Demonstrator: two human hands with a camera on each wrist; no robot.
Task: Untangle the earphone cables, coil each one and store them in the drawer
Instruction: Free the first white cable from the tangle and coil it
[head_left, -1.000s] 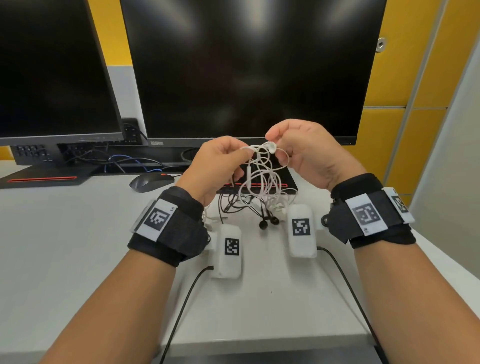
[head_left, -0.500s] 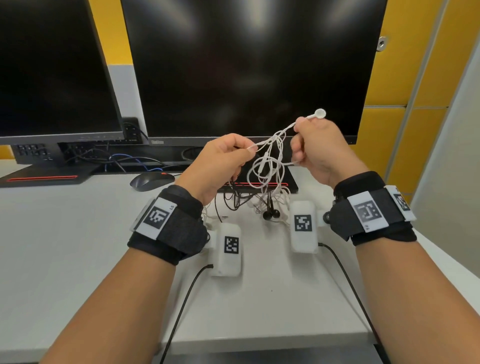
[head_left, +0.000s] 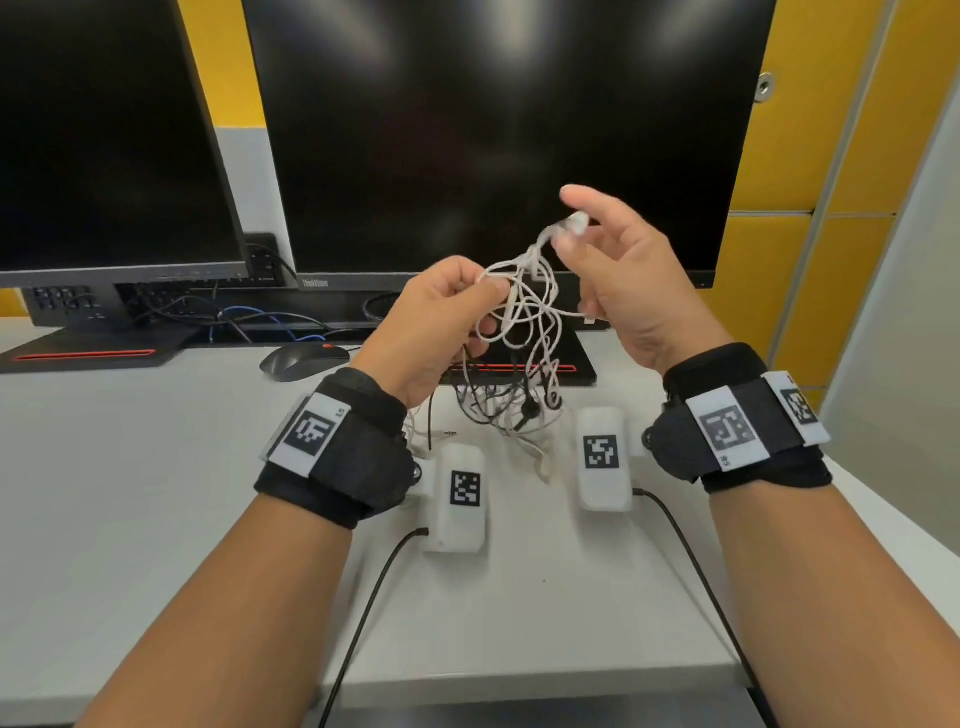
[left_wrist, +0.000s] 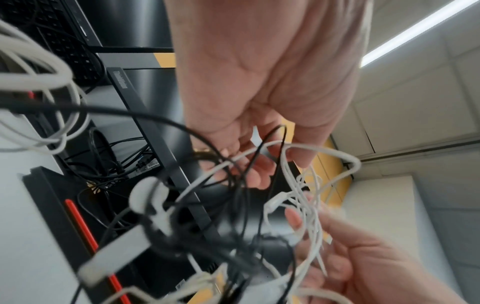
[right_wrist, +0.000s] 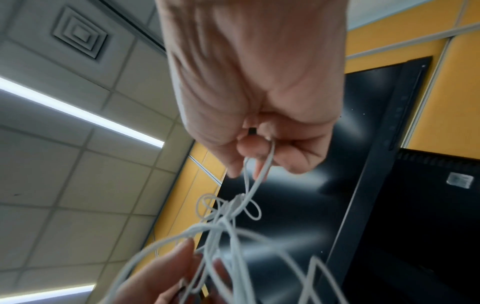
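A tangle of white earphone cables (head_left: 524, 312) hangs between my two hands above the desk. Black earphone cables (head_left: 493, 405) are caught in it, and their lower loops trail onto the desk. My left hand (head_left: 488, 301) grips the left side of the tangle with curled fingers. My right hand (head_left: 566, 236) is higher and to the right, pinching a white earbud (head_left: 576, 223) with the forefinger raised. The left wrist view shows my left hand (left_wrist: 249, 164) curled round white and black strands, with another white earbud (left_wrist: 148, 195) dangling. The right wrist view shows my right hand (right_wrist: 257, 158) pinching a white cable (right_wrist: 249, 195). No drawer is in view.
Two dark monitors (head_left: 493, 130) stand at the back, and the nearer one's black base (head_left: 582, 364) lies under the tangle. A black mouse (head_left: 304, 358) lies to the left. Two white tagged boxes (head_left: 457, 493) (head_left: 602, 457) with black leads sit on the white desk (head_left: 130, 493) near my wrists.
My right hand has drawn the white earbud up and to the right, away from my left hand, and its forefinger has lifted. The white tangle is now stretched between the hands.
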